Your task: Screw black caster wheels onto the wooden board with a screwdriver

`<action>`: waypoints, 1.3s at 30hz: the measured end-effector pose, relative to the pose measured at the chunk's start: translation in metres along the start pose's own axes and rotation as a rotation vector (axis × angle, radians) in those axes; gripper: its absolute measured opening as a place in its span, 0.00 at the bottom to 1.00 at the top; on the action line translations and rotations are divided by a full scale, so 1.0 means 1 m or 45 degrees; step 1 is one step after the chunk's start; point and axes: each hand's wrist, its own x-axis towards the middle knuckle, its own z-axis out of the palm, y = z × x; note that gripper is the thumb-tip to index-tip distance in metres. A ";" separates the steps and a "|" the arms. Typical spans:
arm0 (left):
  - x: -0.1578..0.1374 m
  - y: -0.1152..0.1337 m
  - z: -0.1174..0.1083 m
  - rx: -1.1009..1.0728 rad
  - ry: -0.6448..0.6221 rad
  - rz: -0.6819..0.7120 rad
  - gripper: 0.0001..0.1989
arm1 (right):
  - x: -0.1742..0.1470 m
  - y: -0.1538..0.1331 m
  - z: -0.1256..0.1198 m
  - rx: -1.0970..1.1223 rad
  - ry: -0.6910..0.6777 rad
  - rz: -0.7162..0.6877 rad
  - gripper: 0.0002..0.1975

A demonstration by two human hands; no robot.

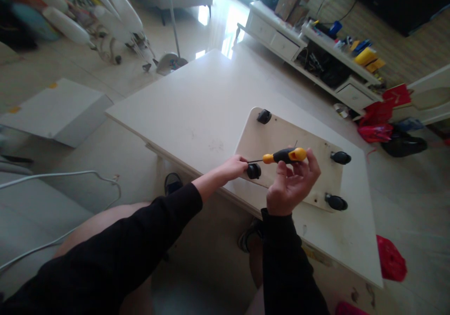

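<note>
My right hand (290, 183) is closed on the yellow-and-black handle of a screwdriver (281, 155), which lies nearly level with its thin shaft pointing left. At the shaft's tip the fingers of my left hand (235, 167) are pinched together, and what they hold is too small to make out. Just beneath the tip is a black caster wheel (253, 171) on the near left corner of a pale rectangular board (284, 134). More black casters stand on its other corners: far left (264, 116), far right (340, 158) and near right (336, 202).
The board lies wheels-up on a white table (176, 108). A white box (63, 111) stands on the floor at left, near a white cable (70, 174). Behind are a dustpan (171, 63), a cluttered TV cabinet (277, 38) and red bags (376, 123).
</note>
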 end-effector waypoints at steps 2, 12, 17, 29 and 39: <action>-0.001 0.000 0.000 0.010 0.006 0.005 0.09 | 0.001 0.001 0.001 0.046 -0.030 -0.045 0.28; 0.000 -0.002 0.001 0.001 -0.002 0.004 0.09 | 0.004 -0.002 0.002 0.058 0.011 -0.015 0.29; 0.001 -0.003 0.001 0.019 0.001 0.005 0.08 | 0.004 -0.002 0.003 0.037 -0.010 -0.042 0.32; -0.001 0.000 0.000 0.031 0.005 0.006 0.09 | 0.005 0.001 0.002 0.009 0.028 -0.073 0.32; -0.001 0.000 0.001 0.035 -0.014 0.010 0.10 | 0.005 -0.002 0.003 0.099 0.060 -0.087 0.27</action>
